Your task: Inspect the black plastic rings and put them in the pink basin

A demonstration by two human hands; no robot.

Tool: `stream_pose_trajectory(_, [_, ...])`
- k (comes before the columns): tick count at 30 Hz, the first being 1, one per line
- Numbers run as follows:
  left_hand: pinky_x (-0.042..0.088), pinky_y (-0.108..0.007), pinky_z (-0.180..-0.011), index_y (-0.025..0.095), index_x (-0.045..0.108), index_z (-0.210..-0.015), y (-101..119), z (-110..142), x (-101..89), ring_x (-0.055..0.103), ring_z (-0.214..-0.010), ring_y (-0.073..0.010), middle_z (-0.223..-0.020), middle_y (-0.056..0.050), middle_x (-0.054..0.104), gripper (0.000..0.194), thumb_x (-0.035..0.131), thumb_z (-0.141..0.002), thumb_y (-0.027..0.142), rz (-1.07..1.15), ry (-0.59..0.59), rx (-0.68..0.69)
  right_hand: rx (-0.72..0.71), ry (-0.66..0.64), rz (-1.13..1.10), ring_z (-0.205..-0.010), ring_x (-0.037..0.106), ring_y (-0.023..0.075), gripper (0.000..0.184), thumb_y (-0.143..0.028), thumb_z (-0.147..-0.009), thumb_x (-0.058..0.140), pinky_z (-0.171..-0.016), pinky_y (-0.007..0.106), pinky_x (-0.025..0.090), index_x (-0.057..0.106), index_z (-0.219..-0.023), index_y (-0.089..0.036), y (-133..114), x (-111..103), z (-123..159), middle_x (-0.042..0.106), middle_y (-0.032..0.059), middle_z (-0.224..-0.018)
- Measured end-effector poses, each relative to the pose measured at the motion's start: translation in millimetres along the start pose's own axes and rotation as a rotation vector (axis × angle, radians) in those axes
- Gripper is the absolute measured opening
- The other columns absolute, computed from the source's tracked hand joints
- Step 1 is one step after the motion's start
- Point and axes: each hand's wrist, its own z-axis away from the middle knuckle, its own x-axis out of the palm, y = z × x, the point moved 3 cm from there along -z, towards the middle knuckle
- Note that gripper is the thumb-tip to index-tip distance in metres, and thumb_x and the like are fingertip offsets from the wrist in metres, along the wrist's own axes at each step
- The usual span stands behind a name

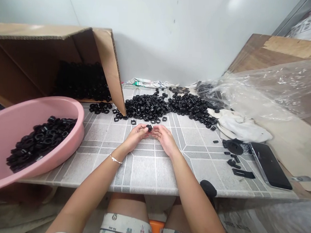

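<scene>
My left hand [137, 133] and my right hand [164, 136] meet above the tiled tabletop [147, 164], fingers pinched together on one small black ring-shaped part [149, 128] held between them. Just beyond the hands lies a heap of the same black parts [145, 108], with a second heap [192, 107] to its right. A thin bracelet circles my left wrist.
A pink basin [75, 108] holding several black parts overhangs the table's left edge. A cardboard box [106, 58] on its side holds more. At right lie a white cloth [238, 126], clear plastic wrap [276, 91], a dark phone [269, 164] and loose black pieces [234, 146].
</scene>
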Motion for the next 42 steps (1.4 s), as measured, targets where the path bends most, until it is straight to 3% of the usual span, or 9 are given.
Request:
stream_pose_trajectory(3, [0.044, -0.036, -0.088, 0.016, 0.058, -0.092, 2, -1, -2.5, 0.063, -0.087, -0.0176, -0.092, -0.005, 0.068, 0.037, 0.076, -0.071, 0.04, 0.003, 0.009, 0.027, 0.031, -0.083, 0.002, -0.092, 0.066, 0.0194, 0.039, -0.052, -0.071, 0.071, -0.086, 0.034, 0.048, 0.069, -0.097, -0.023, -2, 3, 2, 0.071, 0.0049, -0.099])
stream_pose_trajectory(7, [0.043, -0.036, -0.093, 0.016, 0.056, -0.093, 1, -2, -4.6, 0.064, -0.092, -0.0185, -0.095, -0.006, 0.069, 0.039, 0.077, -0.07, 0.039, -0.012, -0.031, 0.047, 0.02, -0.067, -0.036, -0.093, 0.066, 0.0199, 0.038, -0.056, -0.075, 0.065, -0.09, 0.035, 0.047, 0.068, -0.075, -0.019, -5, 1, 3, 0.072, 0.0079, -0.098])
stream_pose_trajectory(12, [0.043, -0.035, -0.093, 0.016, 0.055, -0.093, -1, -3, -5.6, 0.064, -0.092, -0.0175, -0.095, -0.005, 0.068, 0.039, 0.077, -0.07, 0.039, -0.048, -0.018, 0.054, 0.022, -0.063, 0.036, -0.098, 0.064, 0.0195, 0.038, -0.05, -0.074, 0.067, -0.085, 0.034, 0.05, 0.067, -0.103, -0.024, -2, 3, 3, 0.069, 0.0051, -0.105])
stream_pose_trajectory(17, [0.044, -0.037, -0.094, 0.016, 0.054, -0.093, 1, -3, -6.7, 0.064, -0.092, -0.0182, -0.093, -0.005, 0.068, 0.041, 0.076, -0.071, 0.042, -0.071, -0.009, 0.093, -0.008, -0.077, 0.06, -0.101, 0.064, 0.0215, 0.037, -0.055, -0.075, 0.063, -0.086, 0.034, 0.05, 0.063, -0.072, -0.018, -1, 5, 2, 0.068, 0.0091, -0.108])
stream_pose_trajectory(22, [0.045, -0.036, -0.093, 0.016, 0.055, -0.094, -2, -6, -9.6, 0.064, -0.093, -0.0178, -0.097, -0.006, 0.067, 0.04, 0.075, -0.071, 0.042, -0.101, -0.009, 0.082, 0.01, -0.059, 0.071, -0.099, 0.064, 0.0204, 0.038, -0.049, -0.074, 0.066, -0.08, 0.033, 0.05, 0.065, -0.103, -0.024, 1, 4, 1, 0.068, 0.0063, -0.11])
stream_pose_trajectory(27, [0.045, -0.035, -0.092, 0.015, 0.054, -0.093, -3, -7, -11.5, 0.063, -0.09, -0.0162, -0.094, -0.005, 0.067, 0.039, 0.075, -0.072, 0.041, -0.085, 0.0, 0.08, 0.011, -0.064, 0.022, -0.099, 0.064, 0.0212, 0.032, -0.05, -0.071, 0.069, -0.08, 0.032, 0.05, 0.064, -0.083, -0.02, 1, 4, 2, 0.068, 0.0067, -0.105])
stream_pose_trajectory(30, [0.045, -0.034, -0.092, 0.016, 0.054, -0.091, 0, -4, -8.1, 0.064, -0.091, -0.0166, -0.093, -0.004, 0.067, 0.039, 0.076, -0.071, 0.041, -0.059, -0.023, 0.064, 0.003, -0.043, 0.018, -0.094, 0.064, 0.0188, 0.031, -0.047, -0.072, 0.069, -0.08, 0.032, 0.05, 0.062, -0.09, -0.022, 2, 3, 2, 0.068, 0.0043, -0.1])
stream_pose_trajectory(34, [0.046, -0.035, -0.091, 0.016, 0.054, -0.083, 5, 0, -1.2, 0.064, -0.091, -0.0181, -0.087, -0.003, 0.066, 0.036, 0.073, -0.073, 0.045, -0.077, -0.077, 0.014, -0.034, -0.019, 0.164, -0.088, 0.063, 0.0178, 0.034, -0.047, -0.076, 0.063, -0.08, 0.032, 0.049, 0.061, -0.1, -0.023, 5, 2, 0, 0.066, 0.0025, -0.091])
stream_pose_trajectory(42, [0.046, -0.031, -0.082, 0.015, 0.056, -0.078, 4, 2, 0.3, 0.061, -0.077, -0.0152, -0.076, -0.003, 0.064, 0.033, 0.067, -0.077, 0.046, -0.182, -0.128, -0.025, -0.232, -0.049, 0.545, -0.079, 0.06, 0.0178, 0.028, -0.051, -0.087, 0.045, -0.076, 0.03, 0.046, 0.052, -0.085, -0.024, 3, 9, 7, 0.061, -0.0009, -0.076])
